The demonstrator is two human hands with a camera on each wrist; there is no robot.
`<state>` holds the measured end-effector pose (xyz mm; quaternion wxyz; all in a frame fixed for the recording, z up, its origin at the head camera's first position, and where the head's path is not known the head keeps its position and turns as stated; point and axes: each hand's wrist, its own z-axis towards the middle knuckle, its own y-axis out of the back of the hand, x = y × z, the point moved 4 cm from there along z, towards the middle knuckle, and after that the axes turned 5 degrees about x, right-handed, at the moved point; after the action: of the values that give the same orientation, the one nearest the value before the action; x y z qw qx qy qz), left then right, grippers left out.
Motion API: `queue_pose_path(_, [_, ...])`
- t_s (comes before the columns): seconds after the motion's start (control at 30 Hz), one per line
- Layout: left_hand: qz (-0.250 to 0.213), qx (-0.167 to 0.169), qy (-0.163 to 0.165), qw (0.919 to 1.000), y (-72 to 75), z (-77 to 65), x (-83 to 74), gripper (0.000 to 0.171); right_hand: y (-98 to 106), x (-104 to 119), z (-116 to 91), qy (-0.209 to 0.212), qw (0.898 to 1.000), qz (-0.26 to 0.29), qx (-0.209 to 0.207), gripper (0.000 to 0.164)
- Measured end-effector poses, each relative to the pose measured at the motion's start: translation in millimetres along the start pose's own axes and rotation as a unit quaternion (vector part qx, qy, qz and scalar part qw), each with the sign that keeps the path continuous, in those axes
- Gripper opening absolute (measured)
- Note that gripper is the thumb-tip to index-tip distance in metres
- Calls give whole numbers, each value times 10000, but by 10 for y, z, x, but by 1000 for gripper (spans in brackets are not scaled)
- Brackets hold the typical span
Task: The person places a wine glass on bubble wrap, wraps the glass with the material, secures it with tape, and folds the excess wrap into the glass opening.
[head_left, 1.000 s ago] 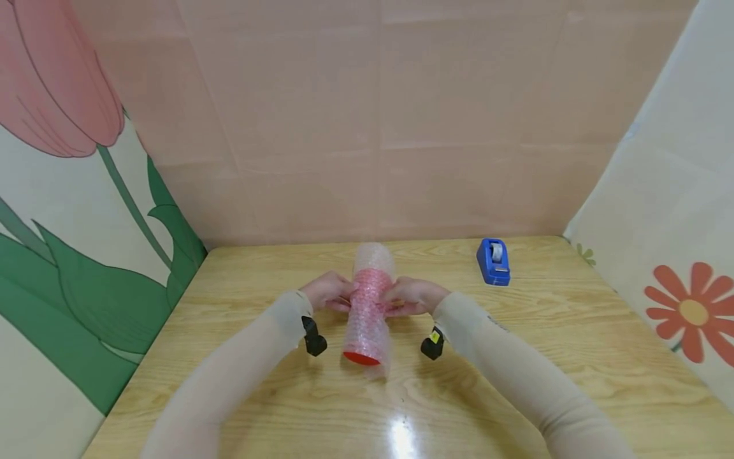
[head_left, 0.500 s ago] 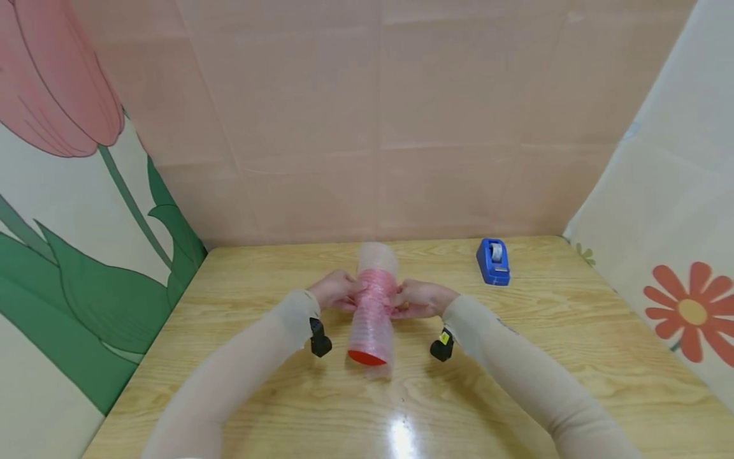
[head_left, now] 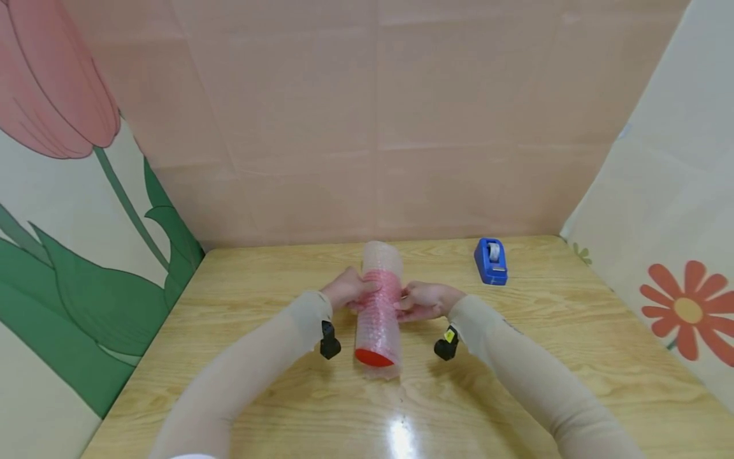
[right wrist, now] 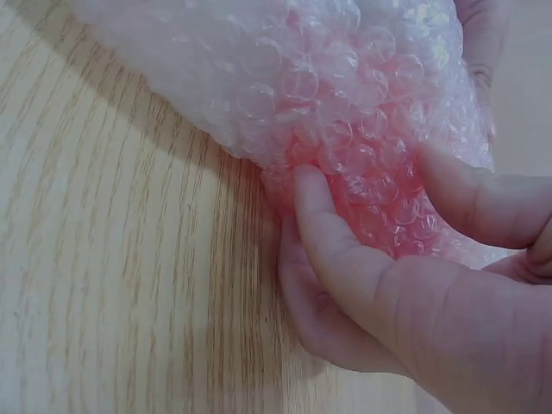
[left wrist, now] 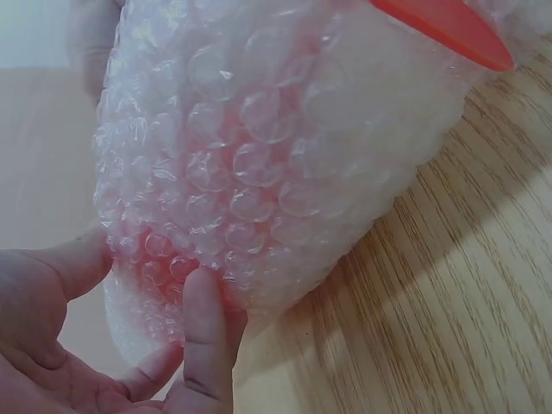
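Observation:
A bundle of clear bubble wrap [head_left: 378,328] lies lengthwise on the table, rolled round something pink in its middle part. At its near end a round red piece [head_left: 374,358] shows, also seen in the left wrist view as a red edge [left wrist: 461,33]. My left hand [head_left: 348,290] holds the bundle's left side, thumb over the top and fingers lower down. On the other side my right hand [head_left: 425,299] grips it; in the right wrist view thumb and fingers [right wrist: 323,220] press into the bubbles. What the wrap encloses is mostly hidden.
A blue tape dispenser [head_left: 491,261] with a roll of tape stands at the back right of the wooden table [head_left: 275,395]. A pinkish-brown backdrop [head_left: 287,127] rises behind the table; flower-printed sheets flank it.
The bubble-wrapped bundle has shifted and rolled a little to the right, both hands moving with it. My left thumb now reaches further over the top.

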<state>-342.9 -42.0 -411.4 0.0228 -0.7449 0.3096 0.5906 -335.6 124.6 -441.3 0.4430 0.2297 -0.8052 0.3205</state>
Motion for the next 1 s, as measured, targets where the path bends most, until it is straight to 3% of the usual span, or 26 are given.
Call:
queue_pose_path(0.13, [-9, 35, -2, 10000, 2, 10, 6, 20, -11, 10, -19, 41, 9999, 148, 37, 54])
queue_pose_path(0.27, [18, 44, 40, 10000, 7, 1, 5, 20, -17, 26, -33, 4, 9995, -59, -308, 60])
queue_pose_path(0.37, [-7, 60, 75, 10000, 11, -5, 4, 21, -13, 66, -55, -96, 9931, -790, -865, 60])
queue_pose_path(0.53, [-109, 84, 129, 9998, 14, 2, 7, 23, -52, 168, -86, -193, 9664, -2151, -1390, 45])
queue_pose_path(0.63, [-100, 69, 150, 9998, 12, 6, 2, 24, -97, 190, -87, -120, 9745, -1882, -1215, 30])
queue_pose_path(0.8, [30, 92, 174, 9998, 8, -14, -18, 23, -109, 174, -75, 106, 9922, -760, -977, 10])
queue_pose_path(0.9, [104, 99, 170, 9998, 11, -37, -30, 23, -86, 160, -70, 179, 9942, -262, -1026, 14])
queue_pose_path(1.0, [119, 69, 167, 9998, 15, -56, -35, 23, -80, 148, -69, 204, 9943, -124, -1043, 16])
